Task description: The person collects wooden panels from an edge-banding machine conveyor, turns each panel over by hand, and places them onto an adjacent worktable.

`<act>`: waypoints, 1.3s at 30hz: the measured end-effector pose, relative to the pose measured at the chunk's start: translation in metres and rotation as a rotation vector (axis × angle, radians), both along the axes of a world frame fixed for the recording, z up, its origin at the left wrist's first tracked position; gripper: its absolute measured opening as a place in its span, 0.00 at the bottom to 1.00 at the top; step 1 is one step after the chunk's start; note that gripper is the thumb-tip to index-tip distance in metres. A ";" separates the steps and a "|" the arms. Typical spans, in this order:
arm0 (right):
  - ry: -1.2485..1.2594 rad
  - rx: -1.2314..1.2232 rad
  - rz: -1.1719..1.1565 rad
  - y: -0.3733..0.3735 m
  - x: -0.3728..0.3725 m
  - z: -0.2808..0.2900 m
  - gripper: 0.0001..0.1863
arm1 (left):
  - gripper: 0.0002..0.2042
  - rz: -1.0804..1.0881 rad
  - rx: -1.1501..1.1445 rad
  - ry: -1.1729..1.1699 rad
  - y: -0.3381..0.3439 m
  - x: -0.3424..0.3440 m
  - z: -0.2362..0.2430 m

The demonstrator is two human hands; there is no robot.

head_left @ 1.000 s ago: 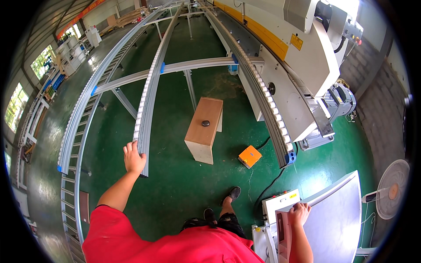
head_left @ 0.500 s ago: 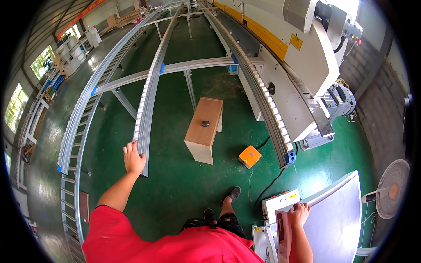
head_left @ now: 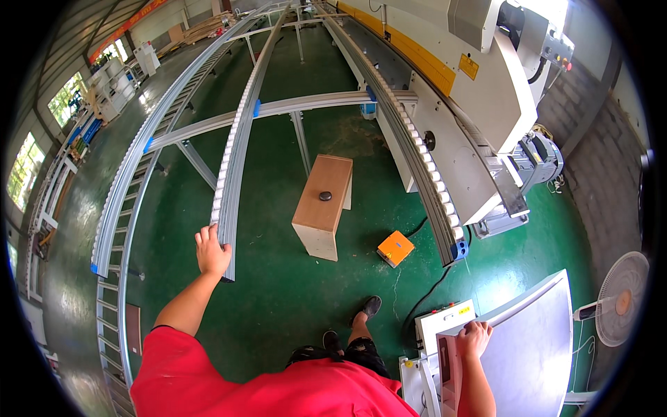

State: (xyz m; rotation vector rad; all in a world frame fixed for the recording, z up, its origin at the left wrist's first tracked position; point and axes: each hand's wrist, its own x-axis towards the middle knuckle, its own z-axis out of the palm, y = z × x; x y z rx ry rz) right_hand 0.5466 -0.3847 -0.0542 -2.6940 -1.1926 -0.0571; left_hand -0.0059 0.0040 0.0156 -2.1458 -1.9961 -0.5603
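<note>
My left hand (head_left: 212, 250) grips the near end of the middle aluminum rail (head_left: 248, 108) lined with white rollers, its fingers curled over the top. At the lower right my right hand (head_left: 474, 338) has its fingers curled on the edge of a white metal housing with a pale, smooth top (head_left: 521, 347). Between the middle and right rails stands a wooden box (head_left: 319, 215) with a dark round object (head_left: 325, 196) on it. An orange foot-pedal unit (head_left: 395, 248) lies on the green floor near the right rail (head_left: 438, 208).
A large white machine with a yellow strip (head_left: 431, 66) runs along the right, with a motor (head_left: 542, 167) below. A standing fan (head_left: 622, 299) is at the far right. Another roller rail (head_left: 118, 208) and a ladder-like frame run along the left. A black cable (head_left: 434, 285) crosses the floor.
</note>
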 end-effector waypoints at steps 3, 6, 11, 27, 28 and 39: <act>0.011 -0.008 -0.004 0.001 0.000 0.001 0.06 | 0.27 -0.004 0.006 0.003 0.001 -0.002 -0.002; 0.030 -0.002 -0.006 0.001 -0.001 0.002 0.06 | 0.27 -0.005 0.010 0.001 0.001 -0.001 -0.001; 0.038 -0.016 -0.011 0.002 -0.001 0.004 0.06 | 0.26 -0.008 0.011 -0.008 0.000 0.000 -0.001; 0.008 0.002 -0.004 0.001 -0.001 0.000 0.05 | 0.26 -0.022 0.026 -0.008 0.000 -0.001 -0.001; 0.009 0.001 -0.005 0.001 -0.001 0.000 0.05 | 0.26 -0.025 0.031 -0.006 0.000 -0.001 -0.001; -0.004 0.017 -0.001 0.001 -0.001 0.001 0.05 | 0.26 -0.017 0.018 -0.015 0.001 -0.002 -0.003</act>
